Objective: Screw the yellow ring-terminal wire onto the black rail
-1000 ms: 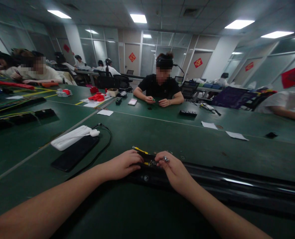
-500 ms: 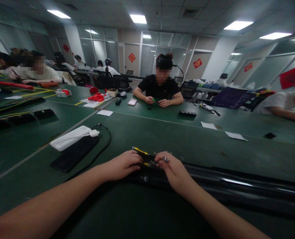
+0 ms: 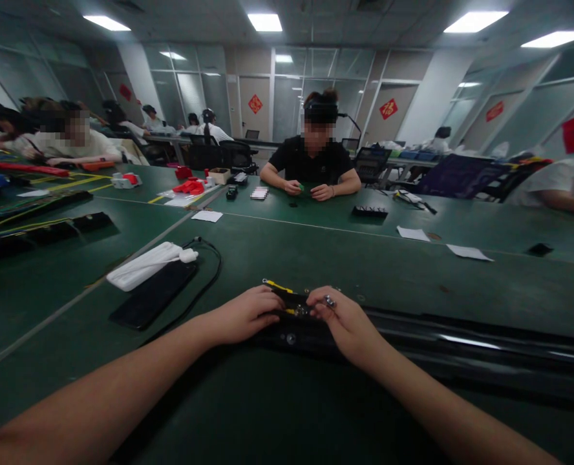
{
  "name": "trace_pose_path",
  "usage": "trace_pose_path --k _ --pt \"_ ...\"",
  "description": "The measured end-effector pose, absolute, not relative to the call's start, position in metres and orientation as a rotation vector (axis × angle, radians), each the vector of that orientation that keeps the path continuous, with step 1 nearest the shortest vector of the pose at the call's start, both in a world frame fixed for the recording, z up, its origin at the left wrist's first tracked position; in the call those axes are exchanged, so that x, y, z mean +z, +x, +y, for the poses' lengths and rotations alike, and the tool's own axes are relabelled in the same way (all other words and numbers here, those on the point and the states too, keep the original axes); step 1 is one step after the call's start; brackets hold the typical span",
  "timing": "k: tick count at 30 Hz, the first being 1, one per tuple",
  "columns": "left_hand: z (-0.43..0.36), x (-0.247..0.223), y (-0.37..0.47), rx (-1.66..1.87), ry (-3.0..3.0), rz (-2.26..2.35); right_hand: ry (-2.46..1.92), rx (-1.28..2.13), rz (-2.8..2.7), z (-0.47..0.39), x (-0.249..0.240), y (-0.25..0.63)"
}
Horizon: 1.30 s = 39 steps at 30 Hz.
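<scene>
A long, glossy black housing (image 3: 427, 329) lies across the near side of the table, its left end between my hands. My left hand (image 3: 248, 314) is closed at that end, fingers bent over its edge, thumb along the near side. A yellow wire (image 3: 278, 286) with a metal ring terminal sticks out beyond those fingers. My right hand (image 3: 345, 320) is closed in a pinch just right of it, over small metal fittings (image 3: 300, 310) inside the housing. A small shiny metal piece (image 3: 329, 301) shows at its fingers; its exact kind is unclear. The fingertips are partly hidden.
Left of my hands lie a white power bank (image 3: 144, 266) with a cable and a black phone (image 3: 154, 297). Paper slips (image 3: 413, 233) and a black slotted part (image 3: 369, 212) lie farther off. Across the table sits a co-worker in a black shirt (image 3: 311, 165).
The camera view has shifted slightly, so the scene sits a little to the right. Both hands stay at the same end of the housing, with little visible change in their grip.
</scene>
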State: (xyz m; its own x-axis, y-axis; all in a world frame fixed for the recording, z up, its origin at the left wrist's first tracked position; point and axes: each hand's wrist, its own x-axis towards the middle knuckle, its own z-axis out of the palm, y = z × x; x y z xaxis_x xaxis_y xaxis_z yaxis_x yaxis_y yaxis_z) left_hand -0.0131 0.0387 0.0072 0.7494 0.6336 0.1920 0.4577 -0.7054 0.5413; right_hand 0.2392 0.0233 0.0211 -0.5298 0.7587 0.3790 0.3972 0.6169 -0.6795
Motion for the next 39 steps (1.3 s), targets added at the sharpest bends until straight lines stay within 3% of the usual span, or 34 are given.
trace_pose_path --k 39 --pt "0.0376 0.008 -0.0128 0.488 2.488 0.849 -0.983 0.685 -2.101 0.0209 0.0224 0.2369"
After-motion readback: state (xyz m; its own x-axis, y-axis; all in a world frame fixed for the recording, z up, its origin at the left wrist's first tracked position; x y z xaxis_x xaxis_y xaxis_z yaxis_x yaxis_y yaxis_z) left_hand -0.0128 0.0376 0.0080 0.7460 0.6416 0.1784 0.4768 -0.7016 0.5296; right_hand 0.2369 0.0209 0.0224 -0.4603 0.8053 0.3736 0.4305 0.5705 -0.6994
